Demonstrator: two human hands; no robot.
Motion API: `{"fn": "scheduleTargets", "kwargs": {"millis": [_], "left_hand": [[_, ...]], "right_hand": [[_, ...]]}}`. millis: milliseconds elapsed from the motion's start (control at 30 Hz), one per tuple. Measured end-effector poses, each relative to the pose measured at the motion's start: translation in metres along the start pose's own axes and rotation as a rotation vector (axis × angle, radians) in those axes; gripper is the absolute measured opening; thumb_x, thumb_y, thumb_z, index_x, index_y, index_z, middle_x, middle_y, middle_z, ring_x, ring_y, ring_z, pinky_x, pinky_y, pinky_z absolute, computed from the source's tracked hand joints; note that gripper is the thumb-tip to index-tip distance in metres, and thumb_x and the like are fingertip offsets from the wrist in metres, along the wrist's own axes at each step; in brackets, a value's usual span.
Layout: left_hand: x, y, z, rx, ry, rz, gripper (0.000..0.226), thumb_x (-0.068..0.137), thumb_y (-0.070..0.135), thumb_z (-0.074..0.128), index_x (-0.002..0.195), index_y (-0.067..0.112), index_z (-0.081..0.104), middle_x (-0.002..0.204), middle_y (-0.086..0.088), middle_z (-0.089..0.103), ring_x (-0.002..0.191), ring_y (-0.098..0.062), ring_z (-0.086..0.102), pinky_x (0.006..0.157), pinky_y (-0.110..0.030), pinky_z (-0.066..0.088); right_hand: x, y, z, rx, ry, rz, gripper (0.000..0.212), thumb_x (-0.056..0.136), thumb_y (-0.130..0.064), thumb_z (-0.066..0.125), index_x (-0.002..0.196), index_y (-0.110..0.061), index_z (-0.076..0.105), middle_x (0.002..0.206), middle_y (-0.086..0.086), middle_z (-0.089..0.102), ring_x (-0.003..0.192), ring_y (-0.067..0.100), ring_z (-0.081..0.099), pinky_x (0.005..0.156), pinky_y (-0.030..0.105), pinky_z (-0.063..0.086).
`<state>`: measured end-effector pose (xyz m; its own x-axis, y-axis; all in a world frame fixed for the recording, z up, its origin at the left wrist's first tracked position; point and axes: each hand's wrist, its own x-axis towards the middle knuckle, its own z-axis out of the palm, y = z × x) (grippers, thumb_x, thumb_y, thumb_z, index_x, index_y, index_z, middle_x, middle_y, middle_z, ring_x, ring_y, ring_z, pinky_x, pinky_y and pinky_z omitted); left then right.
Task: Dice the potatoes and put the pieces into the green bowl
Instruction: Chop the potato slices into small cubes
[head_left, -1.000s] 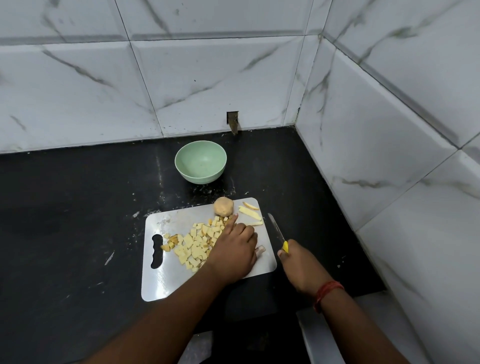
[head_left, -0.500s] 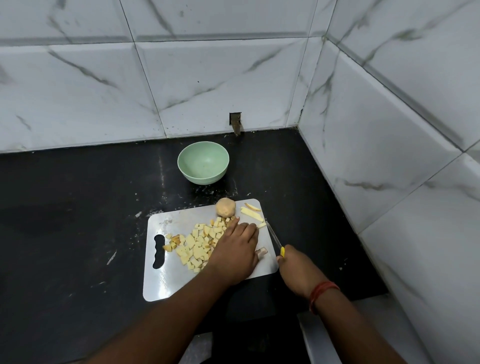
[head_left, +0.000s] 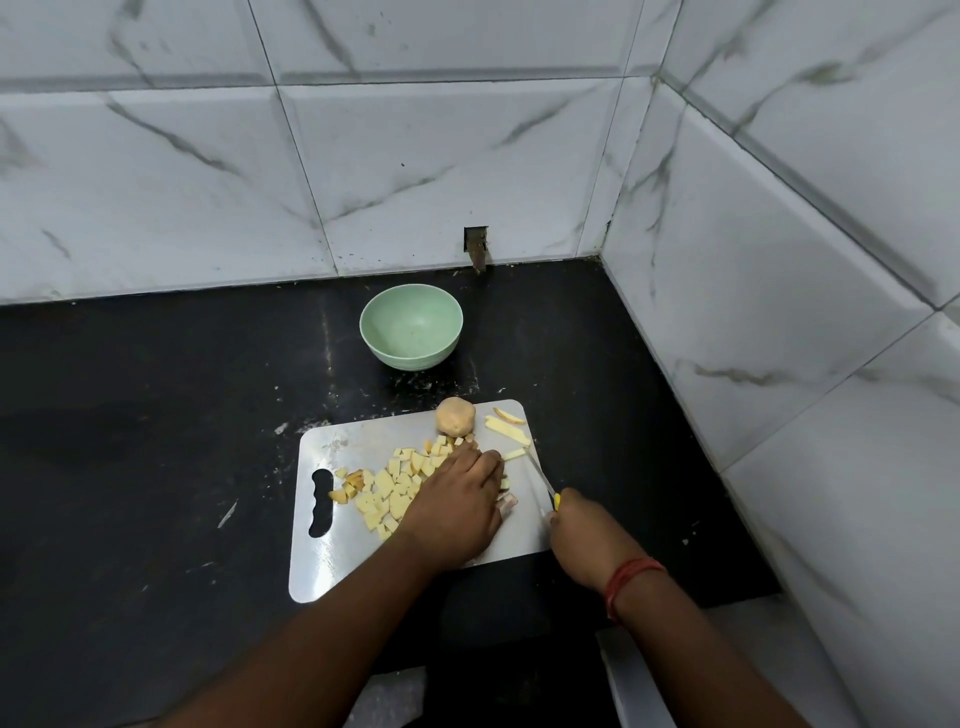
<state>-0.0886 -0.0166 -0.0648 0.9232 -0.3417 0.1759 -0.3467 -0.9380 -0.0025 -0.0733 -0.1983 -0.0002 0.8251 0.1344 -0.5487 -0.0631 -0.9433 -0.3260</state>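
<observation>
A steel cutting board (head_left: 332, 561) lies on the black counter. Diced potato pieces (head_left: 387, 491) are piled on its middle. A whole potato (head_left: 455, 415) and a few potato strips (head_left: 508, 430) sit at its far right corner. My left hand (head_left: 457, 501) rests on the board, fingers over potato pieces at its right side; what lies under the palm is hidden. My right hand (head_left: 584, 535) grips a yellow-handled knife (head_left: 540, 477), its blade angled down onto the board just right of my left fingers. The green bowl (head_left: 410, 326) stands empty behind the board.
White marble-look tiled walls (head_left: 753, 260) close the counter at the back and right. The black counter (head_left: 130, 441) stretches to the left of the board. A small hole with a metal stub (head_left: 476, 248) is in the back wall behind the bowl.
The knife moved left, from beyond the board's right edge onto the board beside my left fingers. My left hand has hardly moved.
</observation>
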Motion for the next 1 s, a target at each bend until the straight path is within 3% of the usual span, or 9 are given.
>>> {"fn": "scheduleTargets", "kwargs": {"millis": [133, 267, 500, 600, 667, 833, 1000], "left_hand": [[0.001, -0.002, 0.002, -0.066, -0.043, -0.019, 0.062, 0.102, 0.048, 0.031, 0.130, 0.005, 0.066, 0.131, -0.005, 0.060, 0.124, -0.028, 0.053, 0.117, -0.041, 0.038], [0.001, -0.002, 0.003, -0.074, -0.039, -0.014, 0.060, 0.103, 0.046, 0.033, 0.130, 0.003, 0.065, 0.130, -0.005, 0.058, 0.121, -0.026, 0.051, 0.116, -0.040, 0.037], [0.001, -0.004, 0.007, -0.075, -0.073, -0.016, 0.059, 0.104, 0.046, 0.034, 0.137, 0.004, 0.060, 0.138, -0.003, 0.054, 0.127, -0.024, 0.046, 0.119, -0.038, 0.033], [0.001, -0.004, 0.008, -0.082, -0.063, -0.021, 0.059, 0.105, 0.046, 0.035, 0.138, 0.004, 0.060, 0.139, -0.003, 0.053, 0.130, -0.024, 0.045, 0.117, -0.039, 0.036], [0.000, -0.002, 0.008, -0.073, -0.021, -0.011, 0.057, 0.104, 0.045, 0.039, 0.133, 0.003, 0.064, 0.135, -0.003, 0.056, 0.125, -0.024, 0.048, 0.115, -0.037, 0.038], [0.000, -0.002, 0.009, -0.043, 0.047, 0.016, 0.053, 0.102, 0.042, 0.043, 0.126, 0.003, 0.069, 0.129, -0.004, 0.060, 0.115, -0.022, 0.050, 0.112, -0.033, 0.039], [0.000, -0.001, 0.009, -0.047, 0.026, 0.011, 0.051, 0.103, 0.042, 0.047, 0.128, 0.003, 0.067, 0.130, -0.003, 0.059, 0.117, -0.022, 0.051, 0.112, -0.034, 0.040]], "right_hand": [[0.005, -0.004, 0.003, -0.016, 0.001, 0.020, 0.040, 0.099, -0.012, 0.037, 0.138, -0.004, 0.038, 0.116, 0.013, 0.060, 0.096, 0.024, 0.060, 0.072, 0.028, 0.041], [0.014, -0.013, 0.008, -0.083, -0.017, 0.064, 0.040, 0.098, -0.007, 0.037, 0.138, -0.002, 0.037, 0.124, 0.017, 0.059, 0.109, 0.028, 0.061, 0.081, 0.030, 0.044], [-0.007, 0.010, 0.010, -0.047, -0.062, 0.008, 0.010, 0.095, -0.006, 0.040, 0.104, -0.009, 0.045, 0.114, 0.020, 0.062, 0.098, 0.032, 0.061, 0.071, 0.027, 0.036], [-0.011, 0.009, 0.003, 0.003, -0.010, -0.026, 0.007, 0.096, -0.009, 0.037, 0.099, -0.010, 0.043, 0.109, 0.019, 0.062, 0.082, 0.026, 0.053, 0.070, 0.027, 0.036], [-0.007, 0.001, 0.002, 0.011, 0.009, -0.041, 0.011, 0.098, -0.012, 0.036, 0.104, -0.009, 0.046, 0.108, 0.016, 0.061, 0.082, 0.024, 0.055, 0.070, 0.028, 0.038], [0.009, -0.017, 0.013, -0.047, -0.018, 0.009, 0.027, 0.096, -0.007, 0.041, 0.122, -0.003, 0.045, 0.118, 0.017, 0.061, 0.103, 0.029, 0.063, 0.077, 0.030, 0.045], [0.002, -0.008, 0.016, -0.080, -0.048, 0.010, 0.025, 0.096, -0.007, 0.041, 0.121, -0.003, 0.045, 0.116, 0.017, 0.061, 0.102, 0.028, 0.063, 0.074, 0.029, 0.044]]}}
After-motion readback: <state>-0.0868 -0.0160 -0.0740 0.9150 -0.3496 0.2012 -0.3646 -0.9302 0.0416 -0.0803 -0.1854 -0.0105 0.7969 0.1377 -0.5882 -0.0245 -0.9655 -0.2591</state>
